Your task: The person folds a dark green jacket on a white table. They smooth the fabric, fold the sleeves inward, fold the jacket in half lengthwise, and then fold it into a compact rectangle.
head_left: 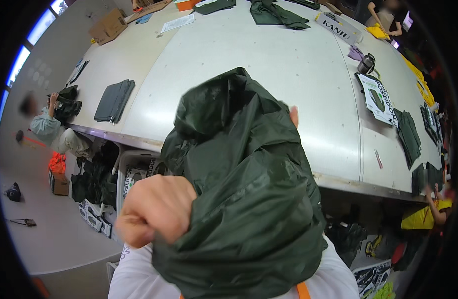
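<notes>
A large piece of dark green, thin waterproof fabric (pixel 249 184), crumpled like a rain garment, is held up in front of my chest and over the table's near edge. My left hand (pixel 159 209) is closed in a fist at its left side, with the cloth bunched against the fingers. Of my right hand (pixel 294 117) only a bit of a finger shows past the fabric's upper right edge. The garment hides the rest of that hand, so its grip is not visible.
A wide pale table (pixel 308 70) bears a folded dark stack (pixel 114 101), green garments (pixel 276 14), a flask (pixel 367 64) and a packaged garment (pixel 377 98). A bin (pixel 122 174) of packages stands below at left. Co-workers are at left (pixel 47 122), far right (pixel 388 20) and near right (pixel 435 212).
</notes>
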Tool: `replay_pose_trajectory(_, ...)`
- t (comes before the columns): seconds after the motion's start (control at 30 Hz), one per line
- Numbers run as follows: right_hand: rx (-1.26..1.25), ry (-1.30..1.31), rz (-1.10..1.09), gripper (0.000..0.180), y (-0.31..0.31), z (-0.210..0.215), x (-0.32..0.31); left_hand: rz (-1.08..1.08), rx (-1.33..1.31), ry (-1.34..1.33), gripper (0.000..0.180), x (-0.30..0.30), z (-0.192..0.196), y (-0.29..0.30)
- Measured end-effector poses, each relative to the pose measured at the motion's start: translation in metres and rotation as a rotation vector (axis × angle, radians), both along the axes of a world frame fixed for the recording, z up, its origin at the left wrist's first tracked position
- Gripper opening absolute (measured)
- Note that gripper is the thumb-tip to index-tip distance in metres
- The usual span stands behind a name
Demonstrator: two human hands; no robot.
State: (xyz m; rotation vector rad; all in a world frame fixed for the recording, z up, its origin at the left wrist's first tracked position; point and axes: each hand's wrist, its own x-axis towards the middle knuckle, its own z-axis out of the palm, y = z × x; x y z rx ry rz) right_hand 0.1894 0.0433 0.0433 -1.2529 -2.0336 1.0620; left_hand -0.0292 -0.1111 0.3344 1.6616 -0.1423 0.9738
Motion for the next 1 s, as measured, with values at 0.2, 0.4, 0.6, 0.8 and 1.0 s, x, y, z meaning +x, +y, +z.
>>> replay_pose_trajectory(0.2, 0.076, -0.113, -0.225, 0.039, -0.072, 0.127, 0.107, 0.032, -0.032, -0.031, 0.056, -0.026, -0.019, -0.05)
replay_pose_trajectory(0.4, 0.185, -0.473, -0.794, 0.042, -0.258, 0.311, 0.237, 0.324, 0.453, 0.455, 0.028, -0.001, -0.014, -0.065)
replay_pose_trajectory(0.6, 0.258, -0.62, -0.925, 0.045, -0.337, 0.39, 0.231, 0.92, 0.583, 0.391, 0.028, 0.009, -0.018, -0.03)
replay_pose_trajectory(0.8, 0.382, -0.689, -0.854, 0.049, -0.304, 0.441, 0.198, 1.062, 0.254, 0.383, 0.019, -0.044, 0.018, 0.036)
replay_pose_trajectory(1.0, 0.509, -0.649, -0.697, 0.052, -0.196, 0.457, 0.169, 1.458, 0.508, 0.401, 0.055, -0.11, 0.06, 0.061)
